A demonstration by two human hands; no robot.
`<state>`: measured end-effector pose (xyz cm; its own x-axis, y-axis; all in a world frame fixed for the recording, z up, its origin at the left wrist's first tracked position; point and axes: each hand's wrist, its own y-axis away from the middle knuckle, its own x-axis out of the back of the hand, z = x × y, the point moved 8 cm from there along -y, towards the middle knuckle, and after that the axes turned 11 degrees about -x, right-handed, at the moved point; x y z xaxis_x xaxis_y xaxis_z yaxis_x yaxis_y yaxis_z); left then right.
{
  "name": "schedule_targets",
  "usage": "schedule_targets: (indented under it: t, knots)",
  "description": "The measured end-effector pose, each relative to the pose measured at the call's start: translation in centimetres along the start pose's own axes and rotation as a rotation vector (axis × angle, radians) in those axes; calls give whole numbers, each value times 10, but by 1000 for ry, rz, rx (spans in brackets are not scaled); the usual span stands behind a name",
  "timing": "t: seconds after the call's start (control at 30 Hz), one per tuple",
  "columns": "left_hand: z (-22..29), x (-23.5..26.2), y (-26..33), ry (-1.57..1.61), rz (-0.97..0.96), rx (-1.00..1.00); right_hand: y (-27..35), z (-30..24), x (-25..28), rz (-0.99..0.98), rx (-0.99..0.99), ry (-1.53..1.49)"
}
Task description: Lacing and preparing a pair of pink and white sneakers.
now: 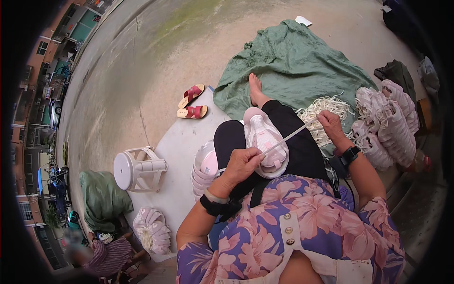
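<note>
seated worker laced pale pink shoe [265, 142] resting on lap, dead centre; left hand [242, 163] pinched near end of white lace [288, 137] at shoe's 7 o'clock, right hand [331, 124] gripped far end at 2 o'clock, lace pulled taut; step judged threading in progress, next move likely needing tip guided into eyelet; loose laces [326, 106] heaped at 1 o'clock, finished shoes [385, 118] bundled at 3 o'clock

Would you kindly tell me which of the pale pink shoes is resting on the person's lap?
The single pink shoe beneath the lace; the others lie stacked or bundled on the ground.
</note>
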<state>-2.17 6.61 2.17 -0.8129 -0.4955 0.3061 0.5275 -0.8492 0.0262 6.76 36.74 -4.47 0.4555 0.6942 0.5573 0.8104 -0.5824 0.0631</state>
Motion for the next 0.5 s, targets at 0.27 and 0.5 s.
schedule_targets:
  t: [0.27, 0.5]
  knots:
    - [-5, -2, -10, -72, 46, -63, 35, -112, -53, -196, 465, 43]
    - [26, -3, -33, -384, 108, -356, 54, -155, -105, -780, 17, -322]
